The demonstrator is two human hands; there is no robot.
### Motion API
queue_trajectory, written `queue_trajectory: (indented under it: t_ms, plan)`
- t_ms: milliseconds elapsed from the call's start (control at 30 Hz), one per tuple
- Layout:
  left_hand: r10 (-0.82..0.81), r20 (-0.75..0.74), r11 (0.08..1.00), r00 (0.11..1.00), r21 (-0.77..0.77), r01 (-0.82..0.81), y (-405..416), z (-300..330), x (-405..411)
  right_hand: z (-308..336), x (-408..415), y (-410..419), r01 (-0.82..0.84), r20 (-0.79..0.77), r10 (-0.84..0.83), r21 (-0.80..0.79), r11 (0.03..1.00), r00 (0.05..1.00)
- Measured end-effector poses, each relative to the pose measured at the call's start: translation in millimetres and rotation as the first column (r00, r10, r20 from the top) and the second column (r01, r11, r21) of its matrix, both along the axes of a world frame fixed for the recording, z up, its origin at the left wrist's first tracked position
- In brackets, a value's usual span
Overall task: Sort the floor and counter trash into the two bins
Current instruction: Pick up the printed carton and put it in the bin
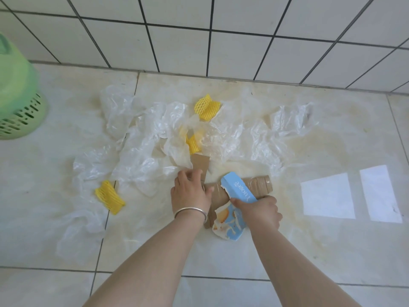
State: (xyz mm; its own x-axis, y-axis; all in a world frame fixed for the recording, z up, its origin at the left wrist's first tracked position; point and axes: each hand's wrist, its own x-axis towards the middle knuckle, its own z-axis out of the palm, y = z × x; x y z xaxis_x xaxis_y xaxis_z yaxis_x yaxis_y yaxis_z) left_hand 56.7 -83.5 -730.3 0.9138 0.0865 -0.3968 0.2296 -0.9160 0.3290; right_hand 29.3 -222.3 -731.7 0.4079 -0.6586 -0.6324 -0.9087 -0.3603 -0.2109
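Left hand fingers gripping brown cardboard, right hand fingers pinching blue carton

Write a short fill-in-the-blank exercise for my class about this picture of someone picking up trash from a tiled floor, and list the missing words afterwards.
1. Both hands, the left hand and the right hand, grip pieces of torn ____.
2. The foam fruit nets on the floor are ____ in colour.
3. The green bin stands at the ____ edge of the view.
4. The left wrist wears a silver ____.

Missing words: cardboard; yellow; left; bangle
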Motion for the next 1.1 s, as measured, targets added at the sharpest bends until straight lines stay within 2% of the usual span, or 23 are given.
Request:
queue_trajectory:
  t_ms: [167, 233, 367, 467, 600, 700, 867, 1000, 1067, 1100]
  plan:
    - [0.000, -0.006, 0.998, 1.000, 0.066, 0.001, 1.8, -10.3, 0.7, -14.2, -2.3, -3.2, 0.055, -0.013, -0.053, 0.142, 0.988, 0.998]
    - [0.030, -0.015, 0.998, 0.999, 0.051, -0.029, 1.6, -10.4, 2.6, -16.1, -2.5, -0.7, 0.067, 0.038, -0.076, 0.191, 0.979, 0.996]
    - [0.127, -0.009, 0.991, 0.992, -0.037, -0.127, 4.0, -5.6, 4.7, -13.0, -0.9, 6.1, -0.014, 0.173, -0.023, 0.208, 0.978, 0.985]
    - [0.137, 0.044, 0.989, 0.990, -0.067, -0.134, 9.5, 1.1, -0.5, -0.6, 0.0, 4.6, -0.032, 0.248, -0.063, 0.360, 0.933, 0.967]
    - [0.268, -0.005, 0.935, 0.963, -0.239, -0.261, 20.2, 7.3, -8.2, 8.4, -3.5, -4.2, -0.047, 0.273, -0.097, 0.476, 0.878, 0.957]
    - [0.293, -0.111, 0.867, 0.950, -0.387, -0.313, 26.3, 8.7, -10.6, 13.6, -6.4, -14.3, -0.076, 0.271, -0.075, 0.505, 0.859, 0.960]
    - [0.205, -0.227, 0.774, 0.952, -0.558, -0.300, 26.3, 17.3, -7.9, 24.7, -7.5, -36.2, -0.139, 0.233, 0.009, 0.548, 0.825, 0.972]
    - [0.022, -0.314, 0.699, 0.949, -0.674, -0.239, 19.4, 22.9, -5.3, 25.2, 1.1, -31.5, -0.184, 0.181, 0.089, 0.623, 0.760, 0.979]
    - [-0.032, -0.327, 0.726, 0.945, -0.657, -0.203, 17.4, 22.8, -0.7, 24.7, 12.0, -20.2, -0.240, 0.191, 0.151, 0.644, 0.726, 0.970]
    - [-0.049, -0.312, 0.780, 0.949, -0.606, -0.159, 17.7, 22.8, 3.8, 25.4, 18.6, -13.5, -0.277, 0.209, 0.185, 0.641, 0.715, 0.960]
